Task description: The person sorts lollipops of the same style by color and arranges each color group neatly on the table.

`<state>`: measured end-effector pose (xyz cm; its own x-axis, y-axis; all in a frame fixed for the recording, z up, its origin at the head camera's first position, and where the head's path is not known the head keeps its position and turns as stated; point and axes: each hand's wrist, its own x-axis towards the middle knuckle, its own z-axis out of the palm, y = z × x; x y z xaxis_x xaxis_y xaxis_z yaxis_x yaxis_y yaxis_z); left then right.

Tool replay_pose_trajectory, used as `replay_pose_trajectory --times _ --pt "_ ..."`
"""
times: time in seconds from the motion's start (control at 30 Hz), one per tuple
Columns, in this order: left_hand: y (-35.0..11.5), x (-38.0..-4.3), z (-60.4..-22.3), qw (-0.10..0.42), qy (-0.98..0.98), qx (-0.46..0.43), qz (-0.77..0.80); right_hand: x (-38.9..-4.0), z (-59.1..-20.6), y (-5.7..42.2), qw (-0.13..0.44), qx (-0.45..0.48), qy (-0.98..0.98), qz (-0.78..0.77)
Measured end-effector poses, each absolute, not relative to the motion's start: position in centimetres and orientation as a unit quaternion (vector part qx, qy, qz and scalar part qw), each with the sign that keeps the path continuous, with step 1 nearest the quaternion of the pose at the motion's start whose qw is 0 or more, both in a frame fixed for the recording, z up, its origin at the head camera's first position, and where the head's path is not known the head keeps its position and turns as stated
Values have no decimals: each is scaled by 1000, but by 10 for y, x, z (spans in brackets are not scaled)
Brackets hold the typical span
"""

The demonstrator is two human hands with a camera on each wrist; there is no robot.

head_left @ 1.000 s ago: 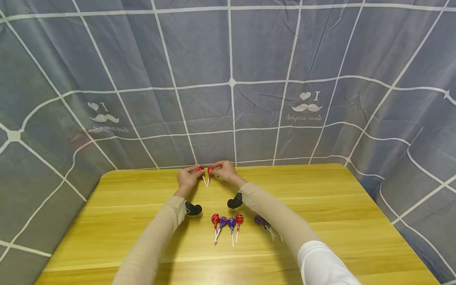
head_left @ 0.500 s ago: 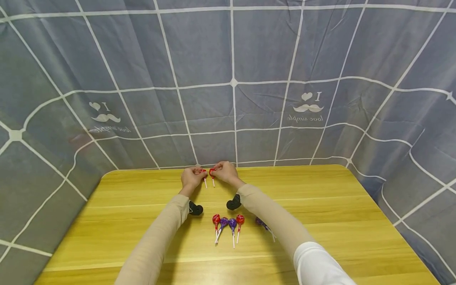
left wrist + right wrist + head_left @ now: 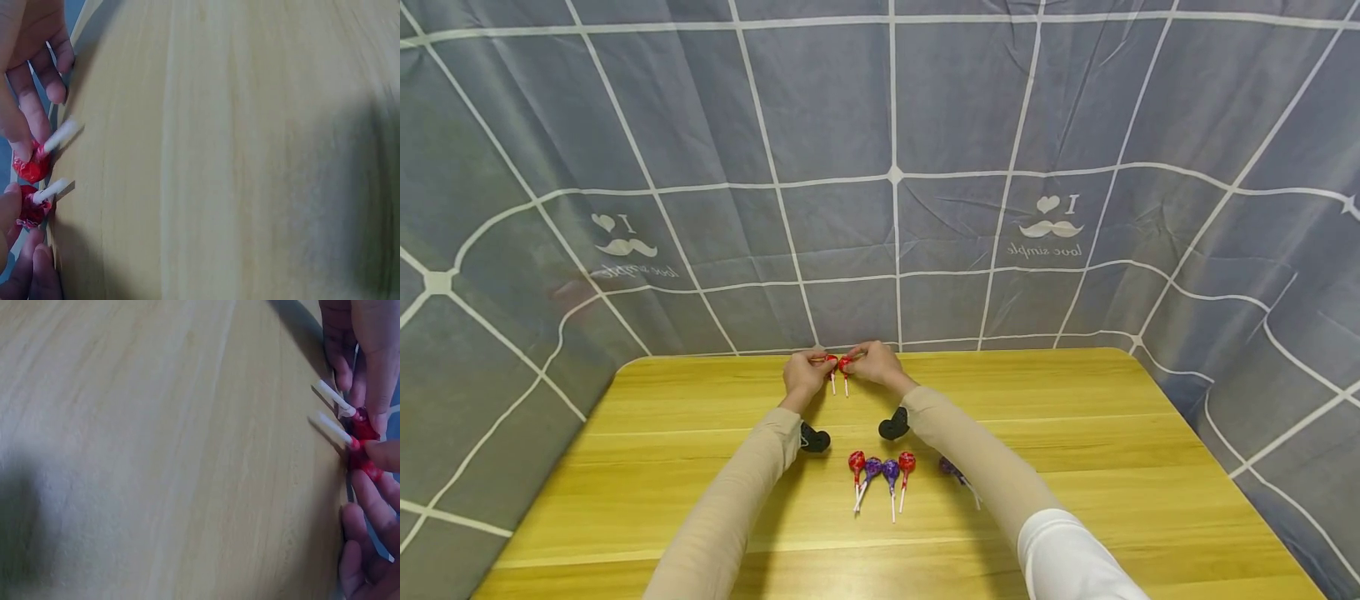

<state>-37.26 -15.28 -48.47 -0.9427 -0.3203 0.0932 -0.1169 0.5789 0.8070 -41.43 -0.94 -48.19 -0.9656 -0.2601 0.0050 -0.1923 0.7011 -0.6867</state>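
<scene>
The left red-wrapped lollipop [image 3: 831, 360] and right red-wrapped lollipop [image 3: 845, 365] are lying just beside each other at the far edge of the bench [image 3: 1037, 400]. The left hand [image 3: 803, 373] and right hand [image 3: 876, 364] are each pinching one candy head. An outward nudge could be tipping either over; a low right sleeve [image 3: 977, 450] could be dragging the purple lollipop [image 3: 950, 467] beside it.

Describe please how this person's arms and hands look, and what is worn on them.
Both arms have long beige sleeves reaching towards the wrists. White fabric shows higher on the right arm. A black rounded device sticks out at each wrist. The left hand and right hand are bare, without gloves.
</scene>
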Motion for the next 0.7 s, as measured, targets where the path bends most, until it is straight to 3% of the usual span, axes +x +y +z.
replay_pose_trajectory --times 0.7 --pt "-151 -375 -488 106 -881 123 -445 -411 -480 -8 30 -67 935 -346"
